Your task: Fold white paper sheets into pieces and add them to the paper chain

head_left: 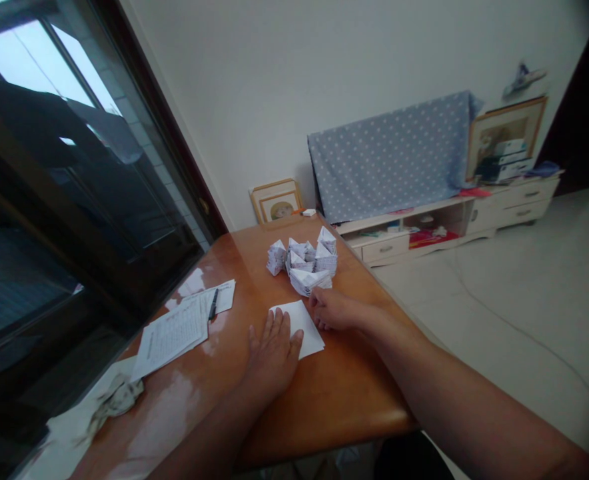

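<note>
On the desk, near its middle, we see a white paper lying flat, and both of our hands are at it. Our left hand lies spread and released, palm down, with the fingers stretched over the near left part of the paper and the thumb pointing right along its near edge. Our right hand rests at the paper's far right corner with the fingers curled under and the tips touching the edge; we cannot tell whether it pinches the paper or only presses on it. Just beyond the right hand sits a pile of folded pieces, white with print on them, heaped together near the far end of the desk. To the left of the paper, well apart from it, lie printed sheets in a loose stack, and a dark pen lies across their far end. Nearer to us, at the desk's left edge, lies a crumpled cloth. Behind the desk a small frame leans against the wall, and to its right a dotted cover hangs over something on a low cabinet.
</note>
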Action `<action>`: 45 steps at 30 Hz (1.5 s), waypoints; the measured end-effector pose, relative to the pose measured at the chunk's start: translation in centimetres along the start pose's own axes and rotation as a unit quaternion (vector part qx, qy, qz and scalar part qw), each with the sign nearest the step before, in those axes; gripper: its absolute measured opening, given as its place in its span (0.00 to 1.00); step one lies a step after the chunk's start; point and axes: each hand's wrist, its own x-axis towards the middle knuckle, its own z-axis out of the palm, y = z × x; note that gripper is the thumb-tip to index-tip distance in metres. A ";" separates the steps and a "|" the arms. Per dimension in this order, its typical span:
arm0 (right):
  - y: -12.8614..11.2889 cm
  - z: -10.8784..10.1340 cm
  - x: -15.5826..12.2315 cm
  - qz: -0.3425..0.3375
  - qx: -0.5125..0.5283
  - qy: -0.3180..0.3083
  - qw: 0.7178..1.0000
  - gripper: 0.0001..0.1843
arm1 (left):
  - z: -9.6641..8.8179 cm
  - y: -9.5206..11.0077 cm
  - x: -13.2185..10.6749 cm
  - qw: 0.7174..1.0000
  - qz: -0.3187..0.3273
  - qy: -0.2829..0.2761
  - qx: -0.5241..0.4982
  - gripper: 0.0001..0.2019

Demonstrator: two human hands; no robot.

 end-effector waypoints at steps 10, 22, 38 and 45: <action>0.3 -0.3 -0.1 -0.030 0.003 0.000 1.000 0.09 | 0.1 0.5 0.4 0.999 -0.016 -0.021 0.018 0.38; 0.9 0.0 0.5 -0.046 0.004 -0.011 0.999 0.11 | 0.4 0.5 0.7 0.999 -0.021 -0.020 0.031 0.38; 0.1 -0.5 -0.4 -0.041 -0.003 -0.007 0.999 0.09 | 0.4 0.8 0.9 0.999 -0.023 -0.020 0.040 0.38; 0.1 -0.6 -0.4 -0.040 -0.006 -0.011 0.999 0.08 | 0.3 0.9 0.9 0.999 -0.026 -0.026 0.041 0.37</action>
